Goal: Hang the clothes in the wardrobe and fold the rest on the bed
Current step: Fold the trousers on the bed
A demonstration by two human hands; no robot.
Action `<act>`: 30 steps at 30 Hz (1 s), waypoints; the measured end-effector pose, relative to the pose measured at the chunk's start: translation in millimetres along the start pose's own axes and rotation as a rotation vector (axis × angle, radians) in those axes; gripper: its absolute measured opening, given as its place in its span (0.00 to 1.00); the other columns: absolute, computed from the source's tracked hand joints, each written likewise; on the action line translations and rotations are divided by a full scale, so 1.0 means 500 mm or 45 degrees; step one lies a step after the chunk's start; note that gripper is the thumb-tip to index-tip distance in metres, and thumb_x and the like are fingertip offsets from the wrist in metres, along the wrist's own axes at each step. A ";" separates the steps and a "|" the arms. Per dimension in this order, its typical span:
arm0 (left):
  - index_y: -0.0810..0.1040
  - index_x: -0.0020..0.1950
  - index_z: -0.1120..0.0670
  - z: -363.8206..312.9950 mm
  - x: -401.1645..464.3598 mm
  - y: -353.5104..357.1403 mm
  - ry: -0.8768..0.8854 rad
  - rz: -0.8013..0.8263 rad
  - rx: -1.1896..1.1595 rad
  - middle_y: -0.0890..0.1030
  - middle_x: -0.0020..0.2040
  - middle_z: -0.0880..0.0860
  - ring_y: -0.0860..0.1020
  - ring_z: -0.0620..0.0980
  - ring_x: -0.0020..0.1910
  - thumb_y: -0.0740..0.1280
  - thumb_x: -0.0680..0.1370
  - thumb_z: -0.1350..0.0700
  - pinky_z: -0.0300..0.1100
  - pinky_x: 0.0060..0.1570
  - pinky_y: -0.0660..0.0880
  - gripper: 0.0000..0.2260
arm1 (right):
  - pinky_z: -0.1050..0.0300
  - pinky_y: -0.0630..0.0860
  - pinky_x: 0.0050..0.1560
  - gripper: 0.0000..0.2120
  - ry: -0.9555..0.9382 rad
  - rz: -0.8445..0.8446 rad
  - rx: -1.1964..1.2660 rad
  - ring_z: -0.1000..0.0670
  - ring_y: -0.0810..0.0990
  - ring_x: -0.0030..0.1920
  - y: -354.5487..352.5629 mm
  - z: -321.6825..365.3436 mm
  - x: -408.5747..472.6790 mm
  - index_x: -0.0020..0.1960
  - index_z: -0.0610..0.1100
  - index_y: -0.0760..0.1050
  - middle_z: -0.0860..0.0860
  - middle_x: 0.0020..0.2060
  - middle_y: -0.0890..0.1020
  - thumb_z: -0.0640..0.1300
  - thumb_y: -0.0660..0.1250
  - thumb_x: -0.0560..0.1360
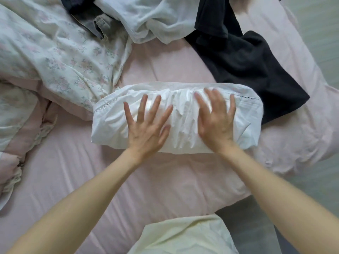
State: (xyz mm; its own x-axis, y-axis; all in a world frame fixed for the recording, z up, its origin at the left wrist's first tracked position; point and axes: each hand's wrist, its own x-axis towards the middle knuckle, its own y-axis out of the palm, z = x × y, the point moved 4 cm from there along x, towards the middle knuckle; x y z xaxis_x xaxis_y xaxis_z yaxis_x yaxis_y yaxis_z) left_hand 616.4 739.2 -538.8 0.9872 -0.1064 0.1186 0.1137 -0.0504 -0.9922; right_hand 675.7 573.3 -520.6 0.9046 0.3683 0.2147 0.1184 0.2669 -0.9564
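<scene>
A folded white garment with a stitched hem lies as a wide, wrinkled bundle across the middle of the pink bed. My left hand lies flat on its left half with fingers spread. My right hand lies flat on its right half, fingers straight and slightly blurred. Behind it a black garment lies spread out, its corner tucked under the white bundle's right end. A crumpled white garment and a grey denim piece lie at the far side.
A floral duvet with a pink ruffled edge is bunched along the left. The bed's right edge drops to a pale floor. My own pale top shows at the bottom.
</scene>
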 end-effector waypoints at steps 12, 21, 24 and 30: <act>0.33 0.71 0.36 0.135 -0.054 0.179 -0.406 0.465 0.157 0.37 0.76 0.44 0.35 0.58 0.74 0.37 0.75 0.33 0.66 0.64 0.30 0.26 | 0.31 0.35 0.67 0.26 0.024 0.599 -0.162 0.40 0.44 0.76 0.178 -0.148 -0.079 0.73 0.63 0.43 0.55 0.76 0.45 0.63 0.44 0.77; 0.40 0.73 0.34 0.123 -0.053 0.158 -0.777 0.673 -0.149 0.38 0.77 0.48 0.34 0.60 0.74 0.45 0.77 0.34 0.71 0.65 0.34 0.27 | 0.42 0.43 0.73 0.27 0.359 0.776 -0.148 0.39 0.47 0.75 0.107 -0.270 -0.171 0.76 0.52 0.53 0.45 0.76 0.51 0.55 0.45 0.78; 0.49 0.76 0.40 0.065 -0.034 0.106 -0.832 0.451 -0.336 0.43 0.78 0.52 0.38 0.60 0.75 0.49 0.77 0.40 0.70 0.67 0.37 0.27 | 0.50 0.49 0.74 0.24 0.644 0.482 0.302 0.42 0.51 0.75 0.061 -0.247 -0.193 0.74 0.41 0.59 0.41 0.75 0.56 0.46 0.53 0.79; 0.47 0.74 0.38 -0.112 0.017 0.092 -0.217 0.362 -0.191 0.43 0.76 0.51 0.40 0.63 0.74 0.50 0.75 0.35 0.71 0.63 0.36 0.28 | 0.56 0.54 0.73 0.32 1.489 -0.094 0.845 0.46 0.54 0.74 0.051 -0.196 -0.186 0.74 0.38 0.53 0.42 0.73 0.56 0.44 0.65 0.76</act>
State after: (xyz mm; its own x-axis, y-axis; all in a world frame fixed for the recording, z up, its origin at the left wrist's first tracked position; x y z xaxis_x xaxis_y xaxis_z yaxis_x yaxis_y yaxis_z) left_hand 623.6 680.6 -581.6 0.9830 0.0294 -0.1814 -0.1728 -0.1889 -0.9667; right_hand 634.8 458.5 -584.2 0.7605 -0.5465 -0.3506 0.2635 0.7533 -0.6026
